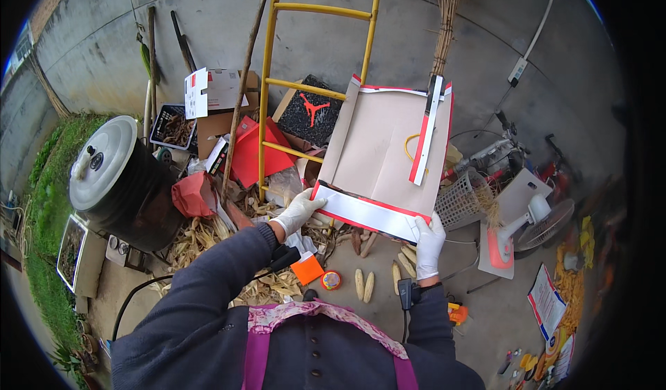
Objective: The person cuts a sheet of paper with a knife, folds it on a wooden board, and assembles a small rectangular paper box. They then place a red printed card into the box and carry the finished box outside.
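Out in front of me I hold an unfolded cardboard box, its plain greyish-brown inner face toward me and its edges red and white. My left hand, in a white glove, grips the near left corner beside the white front flap. The near right corner is in my right hand, also gloved in white, with the thumb along the edge. A narrow white-and-red flap stands up along the right side. Near it a yellow loop shows against the cardboard.
A yellow ladder leans on the grey wall behind the cardboard, near a broom. Left stands a black drum with a metal lid. Corn cobs and husks lie on the floor. Rightward are a white basket and a fan.
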Motion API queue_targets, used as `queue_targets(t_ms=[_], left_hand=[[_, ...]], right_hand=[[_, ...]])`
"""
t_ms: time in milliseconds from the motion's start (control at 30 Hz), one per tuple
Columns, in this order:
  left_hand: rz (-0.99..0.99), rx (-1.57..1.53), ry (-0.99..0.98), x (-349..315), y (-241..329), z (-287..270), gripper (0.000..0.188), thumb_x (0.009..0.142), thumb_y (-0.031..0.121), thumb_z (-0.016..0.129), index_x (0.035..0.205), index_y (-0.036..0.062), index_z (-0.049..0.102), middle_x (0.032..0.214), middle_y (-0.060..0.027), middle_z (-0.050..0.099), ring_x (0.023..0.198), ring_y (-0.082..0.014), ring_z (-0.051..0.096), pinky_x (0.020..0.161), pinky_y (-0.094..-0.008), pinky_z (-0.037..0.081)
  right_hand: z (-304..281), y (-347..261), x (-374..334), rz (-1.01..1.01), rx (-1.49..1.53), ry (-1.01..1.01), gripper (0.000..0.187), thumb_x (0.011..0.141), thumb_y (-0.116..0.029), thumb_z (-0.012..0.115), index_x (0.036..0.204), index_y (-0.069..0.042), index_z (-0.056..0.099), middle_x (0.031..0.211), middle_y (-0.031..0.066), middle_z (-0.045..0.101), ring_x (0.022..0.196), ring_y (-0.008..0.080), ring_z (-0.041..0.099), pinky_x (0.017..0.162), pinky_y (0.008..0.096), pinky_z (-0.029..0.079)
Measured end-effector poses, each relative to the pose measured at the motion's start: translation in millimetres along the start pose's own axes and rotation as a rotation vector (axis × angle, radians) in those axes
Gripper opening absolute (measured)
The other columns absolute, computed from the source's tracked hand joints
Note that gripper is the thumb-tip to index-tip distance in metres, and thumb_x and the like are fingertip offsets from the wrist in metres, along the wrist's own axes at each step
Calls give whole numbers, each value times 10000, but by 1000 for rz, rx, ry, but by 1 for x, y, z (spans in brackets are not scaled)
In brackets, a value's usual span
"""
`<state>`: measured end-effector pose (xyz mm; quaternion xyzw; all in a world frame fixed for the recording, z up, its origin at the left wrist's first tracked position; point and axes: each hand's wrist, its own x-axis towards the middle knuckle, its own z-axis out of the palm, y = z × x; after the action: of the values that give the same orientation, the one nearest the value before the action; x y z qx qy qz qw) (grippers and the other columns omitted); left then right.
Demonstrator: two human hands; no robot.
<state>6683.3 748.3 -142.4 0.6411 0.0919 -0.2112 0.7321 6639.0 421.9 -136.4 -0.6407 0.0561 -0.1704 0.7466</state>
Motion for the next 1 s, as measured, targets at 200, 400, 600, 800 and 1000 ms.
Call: queue_targets(t_ms=[200, 400, 600, 800, 1000], left_hand=[[-130, 178, -115, 153, 64, 86, 288, 979, 272, 569, 1155, 48, 528, 785, -97, 666, 461, -209, 616, 409, -320, 520], [-130, 318, -8, 253, 98, 118, 237, 960, 252, 569, 995, 20, 600, 668, -96, 660, 473, -197, 626, 383, -323, 441], [154, -194, -113, 293, 93, 65, 391, 979, 247, 585, 1268, 29, 435, 1175, -200, 610, 949, -329, 686, 826, -422, 579], [-65, 157, -318, 221, 37, -22, 740, 969, 244, 608, 1564, 71, 204, 1406, -142, 501, 1181, -281, 608, 985, -409, 499], [-296, 849, -256, 26, -145, -236, 433, 947, 212, 590, 1327, 7, 567, 1128, -176, 691, 919, -285, 696, 800, -367, 553]], right_hand=[[-4, -69, 150, -236, -445, 79, 395, 910, -20, 618, 1298, 43, 577, 1136, 122, 703, 955, 129, 661, 821, 279, 524], [38, -66, 240, -331, -1070, 138, 420, 888, -205, 604, 1299, -117, 610, 1050, 217, 697, 955, 381, 680, 816, 434, 529], [100, 12, 342, -259, -513, 14, 611, 848, -230, 700, 1385, -26, 490, 1097, 252, 683, 1018, 358, 682, 857, 403, 534], [132, 106, 303, -259, -904, -29, 692, 853, -388, 708, 1380, -8, 468, 1385, 251, 486, 1242, 410, 512, 1048, 440, 433], [24, 232, 115, 199, -906, -639, 395, 937, -405, 560, 995, -34, 682, 977, 214, 691, 900, 423, 646, 807, 474, 511]])
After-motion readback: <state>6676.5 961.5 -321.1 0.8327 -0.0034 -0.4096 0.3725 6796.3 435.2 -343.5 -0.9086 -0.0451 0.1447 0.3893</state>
